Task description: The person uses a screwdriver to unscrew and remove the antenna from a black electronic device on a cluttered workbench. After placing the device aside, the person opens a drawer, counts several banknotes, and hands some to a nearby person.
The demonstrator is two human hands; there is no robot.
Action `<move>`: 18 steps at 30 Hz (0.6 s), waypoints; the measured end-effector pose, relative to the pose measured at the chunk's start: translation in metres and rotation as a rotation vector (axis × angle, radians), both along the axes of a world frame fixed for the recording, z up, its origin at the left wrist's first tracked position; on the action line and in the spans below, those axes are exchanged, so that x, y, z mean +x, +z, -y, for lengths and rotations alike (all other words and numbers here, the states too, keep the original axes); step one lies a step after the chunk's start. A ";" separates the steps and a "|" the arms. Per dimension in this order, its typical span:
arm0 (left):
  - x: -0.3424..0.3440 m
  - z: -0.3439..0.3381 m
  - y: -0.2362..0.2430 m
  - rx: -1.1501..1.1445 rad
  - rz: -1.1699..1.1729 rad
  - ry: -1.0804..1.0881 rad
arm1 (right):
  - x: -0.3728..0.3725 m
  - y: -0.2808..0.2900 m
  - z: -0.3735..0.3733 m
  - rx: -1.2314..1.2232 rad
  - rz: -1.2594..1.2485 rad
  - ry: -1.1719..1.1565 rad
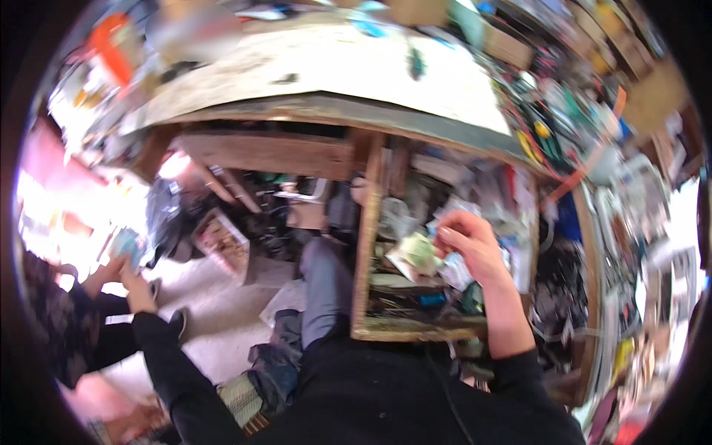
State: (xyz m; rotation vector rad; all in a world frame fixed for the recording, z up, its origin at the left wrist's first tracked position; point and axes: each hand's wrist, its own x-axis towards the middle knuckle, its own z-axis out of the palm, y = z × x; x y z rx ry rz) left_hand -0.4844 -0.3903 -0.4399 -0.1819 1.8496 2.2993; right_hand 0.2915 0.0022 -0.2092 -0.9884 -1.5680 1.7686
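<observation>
My right hand (473,245) is over the open wooden drawer (361,274), fingers curled and pinching at the edge of a pale green crumpled thing (420,252). Motion blur hides its kind. Clear plastic (397,216), papers and mixed small items fill the drawer around it. Off to the left, my left hand (135,282) is stretched out beside another person's hand (99,278). A bluish, flat-looking thing (127,246) shows at the fingers there. My left fingers look closed around its lower end, but the blur hides what it is.
A workbench with a pale top (311,67) stands ahead, above the drawer. Cables and tools (552,122) crowd its right end. A box of small pieces (222,245) sits on the floor below. My knee (325,289) is left of the drawer. The other person (55,319) is at the left.
</observation>
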 end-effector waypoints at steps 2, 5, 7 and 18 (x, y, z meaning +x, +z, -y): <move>-0.014 -0.001 -0.011 0.111 0.059 -0.041 | 0.007 0.007 -0.001 -0.018 -0.014 -0.052; -0.023 -0.028 0.016 0.103 0.038 -0.078 | 0.039 0.009 -0.004 -0.038 -0.037 -0.165; -0.020 -0.034 0.022 0.065 0.019 -0.081 | 0.059 0.007 -0.004 -0.053 -0.043 -0.236; 0.010 -0.081 0.032 -0.028 -0.097 -0.176 | 0.112 -0.001 0.005 0.346 0.453 -0.322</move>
